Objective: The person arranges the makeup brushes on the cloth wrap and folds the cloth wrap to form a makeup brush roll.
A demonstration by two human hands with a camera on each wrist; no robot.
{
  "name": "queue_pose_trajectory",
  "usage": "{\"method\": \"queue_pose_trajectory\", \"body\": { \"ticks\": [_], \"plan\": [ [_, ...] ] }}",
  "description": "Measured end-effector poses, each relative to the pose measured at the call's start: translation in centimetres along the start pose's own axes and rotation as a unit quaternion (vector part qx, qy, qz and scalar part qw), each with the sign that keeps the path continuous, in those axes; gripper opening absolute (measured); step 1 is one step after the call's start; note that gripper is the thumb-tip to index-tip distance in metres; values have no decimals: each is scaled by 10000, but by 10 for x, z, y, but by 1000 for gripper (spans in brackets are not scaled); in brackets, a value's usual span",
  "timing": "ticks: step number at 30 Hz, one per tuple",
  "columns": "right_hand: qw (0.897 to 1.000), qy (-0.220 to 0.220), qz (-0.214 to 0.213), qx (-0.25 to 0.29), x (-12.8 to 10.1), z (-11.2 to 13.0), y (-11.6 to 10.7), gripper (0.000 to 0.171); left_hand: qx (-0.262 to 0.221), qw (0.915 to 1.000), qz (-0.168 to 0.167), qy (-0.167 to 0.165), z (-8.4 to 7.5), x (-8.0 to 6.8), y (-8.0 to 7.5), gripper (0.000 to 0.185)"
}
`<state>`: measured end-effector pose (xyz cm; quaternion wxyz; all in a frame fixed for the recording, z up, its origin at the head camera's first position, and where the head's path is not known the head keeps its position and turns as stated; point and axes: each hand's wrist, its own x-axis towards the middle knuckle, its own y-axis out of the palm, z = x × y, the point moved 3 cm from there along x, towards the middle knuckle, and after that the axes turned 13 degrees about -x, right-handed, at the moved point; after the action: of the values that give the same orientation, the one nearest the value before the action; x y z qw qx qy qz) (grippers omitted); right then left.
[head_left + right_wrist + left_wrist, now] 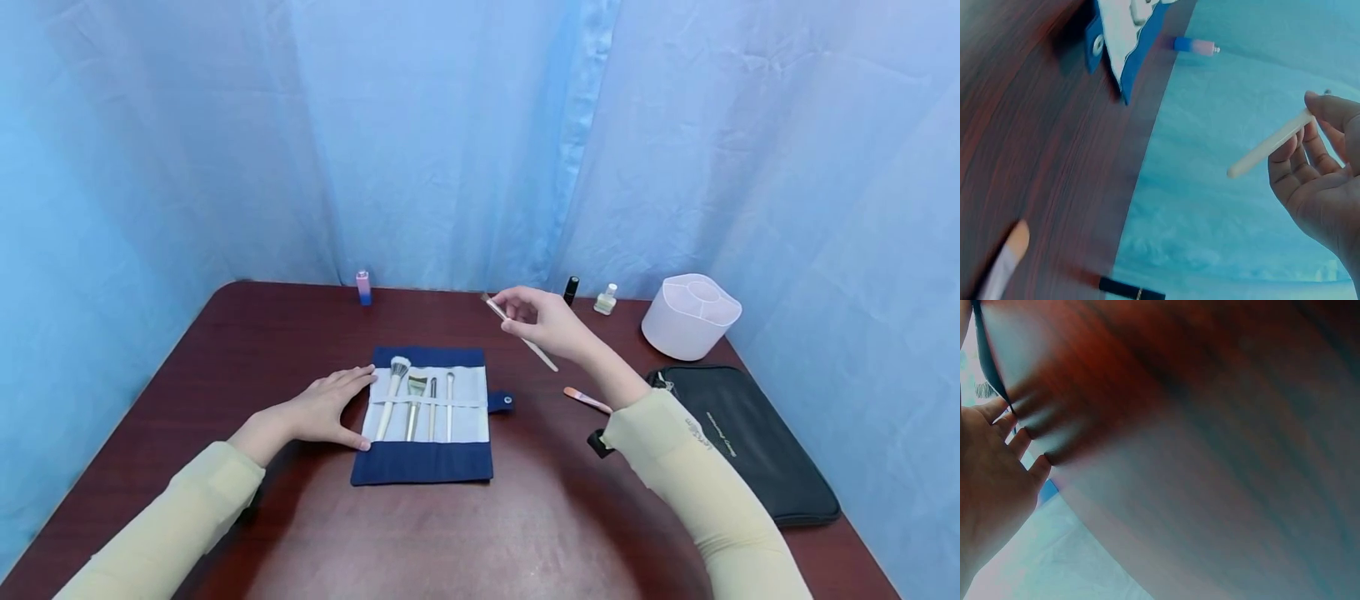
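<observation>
A navy and white brush roll [420, 462] lies unfolded on the table, with several makeup brushes tucked under its strap, among them a fluffy white-handled brush [393, 387] and a wide flat brush [415, 404]. My left hand [330, 408] rests on the roll's left edge, fingers spread. In the left wrist view that hand [1004, 456] appears at the far left. Above the table, right of the roll, my right hand [546, 321] pinches a slim makeup brush [542, 357] between thumb and fingers. The right wrist view shows its pale handle [1266, 150] pointing away from the palm.
An orange-tipped brush [587, 399] lies near the right forearm. Farther right are a black case [757, 442] and a white round organizer [686, 321]. Along the back edge stand a pink-blue bottle [363, 287], a black tube [572, 290] and a nail polish bottle [605, 300].
</observation>
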<state>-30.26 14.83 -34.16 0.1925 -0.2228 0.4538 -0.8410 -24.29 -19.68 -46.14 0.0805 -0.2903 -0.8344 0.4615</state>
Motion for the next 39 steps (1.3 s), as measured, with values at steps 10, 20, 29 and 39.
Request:
{"method": "queue_pose_trajectory", "body": {
  "ticks": [10,20,29,39],
  "plan": [
    [9952,218,-316,896,26,7,27,37,-35,10000,28,-13,-1,-1,0,111],
    [9760,718,-584,1972,37,-8,72,45,-70,10000,24,19,-3,-2,1,110],
    [9706,865,-648,2152,37,-14,97,50,-121,9999,28,-2,-6,-1,0,109],
    [9602,1239,-171,2497,30,-26,106,58,-118,9999,43,8,-6,-1,-1,109]
  ]
}}
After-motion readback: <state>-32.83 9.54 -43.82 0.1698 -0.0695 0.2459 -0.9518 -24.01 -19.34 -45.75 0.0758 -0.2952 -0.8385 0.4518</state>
